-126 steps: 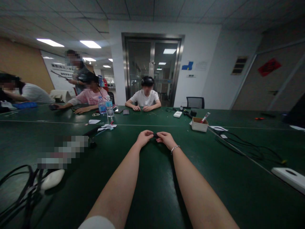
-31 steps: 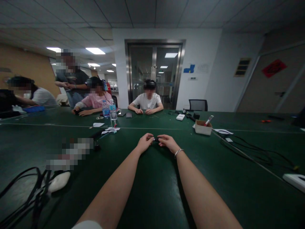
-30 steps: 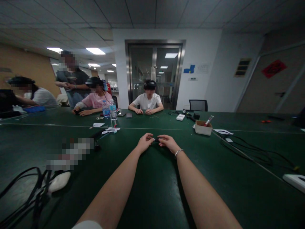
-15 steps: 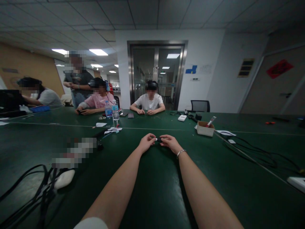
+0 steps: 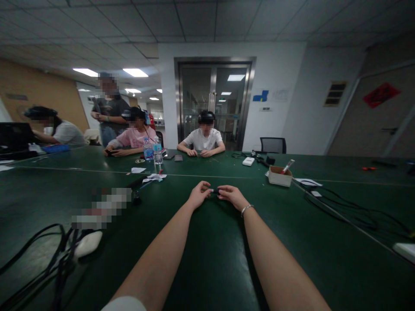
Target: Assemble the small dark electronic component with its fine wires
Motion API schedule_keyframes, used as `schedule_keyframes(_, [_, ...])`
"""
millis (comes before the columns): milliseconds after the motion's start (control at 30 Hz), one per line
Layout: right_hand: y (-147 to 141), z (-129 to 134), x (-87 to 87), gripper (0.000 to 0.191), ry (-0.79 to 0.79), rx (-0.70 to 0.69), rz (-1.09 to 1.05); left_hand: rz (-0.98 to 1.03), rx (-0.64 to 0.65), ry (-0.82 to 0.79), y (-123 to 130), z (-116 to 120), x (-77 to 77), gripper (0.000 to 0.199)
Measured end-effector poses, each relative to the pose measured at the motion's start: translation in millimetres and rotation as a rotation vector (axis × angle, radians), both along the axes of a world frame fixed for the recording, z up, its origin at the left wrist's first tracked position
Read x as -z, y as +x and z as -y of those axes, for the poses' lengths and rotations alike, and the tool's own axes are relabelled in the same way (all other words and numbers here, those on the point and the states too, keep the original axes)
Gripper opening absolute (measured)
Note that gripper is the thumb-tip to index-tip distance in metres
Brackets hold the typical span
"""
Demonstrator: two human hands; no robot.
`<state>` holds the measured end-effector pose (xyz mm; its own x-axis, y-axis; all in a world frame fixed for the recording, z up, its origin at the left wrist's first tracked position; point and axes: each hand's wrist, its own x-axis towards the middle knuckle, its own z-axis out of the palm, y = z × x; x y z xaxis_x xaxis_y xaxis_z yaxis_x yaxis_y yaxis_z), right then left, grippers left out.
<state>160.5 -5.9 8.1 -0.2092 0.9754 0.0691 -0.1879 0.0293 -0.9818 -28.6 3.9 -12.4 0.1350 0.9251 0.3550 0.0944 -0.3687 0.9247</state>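
Note:
Over the middle of the green table (image 5: 214, 242), my two hands meet at a small black stick with a silver end (image 5: 215, 191); it is too small to tell its exact kind. My left hand (image 5: 199, 195) pinches the silver end between thumb and fingertips. From the other side, my right hand (image 5: 234, 197), with a silver bracelet (image 5: 247, 210) at its wrist, grips the black part. Fingertips hide some of the stick.
A small open box (image 5: 280, 176) with a pen-like item stands right of my hands. Cables (image 5: 353, 207) trail farther right; more cables and a white mouse-like object (image 5: 88, 244) lie left. Two water bottles (image 5: 157, 151) stand across the table, near seated people (image 5: 205, 138).
Both hands keep their hold on the stick in nearly the same place. The whole view has shifted very slightly.

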Motion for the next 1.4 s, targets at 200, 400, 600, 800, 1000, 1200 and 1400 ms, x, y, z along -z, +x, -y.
schedule_keyframes(200, [0.1,-1.1,0.3,0.021,-0.009,0.0,0.0,-0.034,0.009,-0.03,0.2,2.3,-2.5,0.02])
schedule_keyframes(400, [0.5,-0.9,0.4,0.02,-0.009,-0.001,-0.025,-0.077,0.028,-0.038,-1.1,2.5,-3.5,0.022])
schedule_keyframes(600, [1.1,-0.9,0.9,0.02,0.012,-0.015,-0.022,-0.045,0.003,-0.008,-0.7,5.3,-5.2,0.024])
schedule_keyframes(800, [1.0,-0.4,0.5,0.02,0.013,-0.01,-0.011,-0.036,0.012,-0.018,1.4,4.9,-4.6,0.021])
schedule_keyframes(1000, [0.7,-0.9,1.1,0.018,0.013,0.018,-0.012,-0.088,0.006,-0.044,2.0,3.4,-3.7,0.02])
schedule_keyframes(1200, [1.2,-3.0,3.1,0.017,0.018,0.02,-0.017,-0.141,-0.011,0.012,-1.6,3.9,-4.3,0.026])
schedule_keyframes(1400, [1.5,-2.2,2.7,0.017,0.015,0.022,-0.018,-0.091,0.008,-0.023,2.5,6.3,-6.2,0.021])
